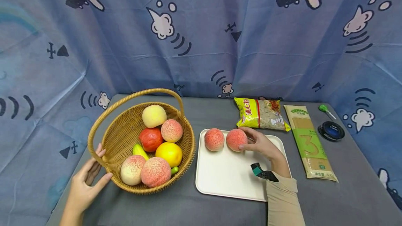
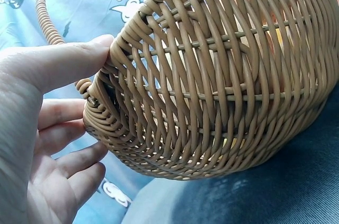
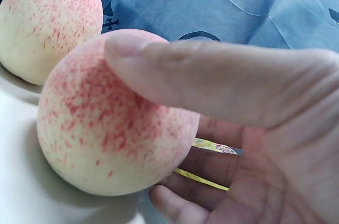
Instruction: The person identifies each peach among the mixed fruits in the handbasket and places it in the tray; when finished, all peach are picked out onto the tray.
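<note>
My right hand [image 1: 262, 145] holds a pinkish-red peach [image 1: 236, 140] at the upper part of a white rectangular tray [image 1: 230, 180]. In the right wrist view its thumb lies over the top of the speckled peach [image 3: 111, 123], fingers on the far side. Another peach [image 1: 214, 139] sits just left of it on the tray. My left hand [image 1: 84, 180] grips the left end of a wicker basket [image 1: 117, 133] near the handle's base. In the left wrist view, thumb and fingers lie on either side of the basket's woven end [image 2: 106, 105].
Inside the basket are several peaches [image 1: 156, 172], a red apple [image 1: 151, 139], a yellow round fruit [image 1: 169, 154] and a banana-like piece [image 1: 140, 151]. Behind the tray lies a yellow food bag [image 1: 262, 113]; to the right are a noodle pack [image 1: 310, 142], a dark round tin [image 1: 331, 130] and a green lollipop-like item [image 1: 323, 108].
</note>
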Demonstrator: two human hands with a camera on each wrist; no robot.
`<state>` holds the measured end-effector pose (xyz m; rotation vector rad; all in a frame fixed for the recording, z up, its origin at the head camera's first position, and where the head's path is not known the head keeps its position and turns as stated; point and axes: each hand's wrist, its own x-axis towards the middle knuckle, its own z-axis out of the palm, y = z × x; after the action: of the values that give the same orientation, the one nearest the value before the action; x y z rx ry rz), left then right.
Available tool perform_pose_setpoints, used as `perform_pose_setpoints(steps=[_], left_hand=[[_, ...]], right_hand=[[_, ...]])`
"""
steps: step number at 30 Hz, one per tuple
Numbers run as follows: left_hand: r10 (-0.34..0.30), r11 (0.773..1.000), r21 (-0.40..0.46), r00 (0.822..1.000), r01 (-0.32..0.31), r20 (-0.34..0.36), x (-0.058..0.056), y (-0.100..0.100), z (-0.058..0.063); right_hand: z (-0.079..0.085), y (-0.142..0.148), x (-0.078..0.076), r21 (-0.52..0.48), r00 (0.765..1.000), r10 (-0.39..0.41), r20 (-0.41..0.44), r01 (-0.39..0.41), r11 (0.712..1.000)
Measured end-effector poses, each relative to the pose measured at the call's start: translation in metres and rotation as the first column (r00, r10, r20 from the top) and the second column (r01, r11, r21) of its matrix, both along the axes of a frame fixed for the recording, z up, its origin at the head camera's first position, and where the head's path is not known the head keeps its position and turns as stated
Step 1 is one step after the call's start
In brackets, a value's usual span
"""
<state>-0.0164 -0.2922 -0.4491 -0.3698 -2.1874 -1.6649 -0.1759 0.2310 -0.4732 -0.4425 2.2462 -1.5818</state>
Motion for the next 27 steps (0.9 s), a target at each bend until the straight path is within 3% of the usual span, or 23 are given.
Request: perform_pose_setpoints(steps=[11,23,27], left_hand=[[-0.003,1.000,-0.011,1.000,0.002,-0.015,0.000,0.001,0.000],[0.004,1.000,0.000,1.000,-0.004,0.002,-0.002,0.000,0.000],[-0.023,1.000,0.014,0.998,0.024,-0.063,-0.003,-0.001,-0.002]], right_hand=[[0.007,0.001,0.003,-0.027,1.000,-0.023,-0.013,0.022,0.999],[0.036,-0.005,0.013,-0.039,0.986,-0.014,-0.164,0.008,0.999],[0.047,-0.015,0.018,-0.081,0.977,0.023,-0.210,-0.041,0.996]])
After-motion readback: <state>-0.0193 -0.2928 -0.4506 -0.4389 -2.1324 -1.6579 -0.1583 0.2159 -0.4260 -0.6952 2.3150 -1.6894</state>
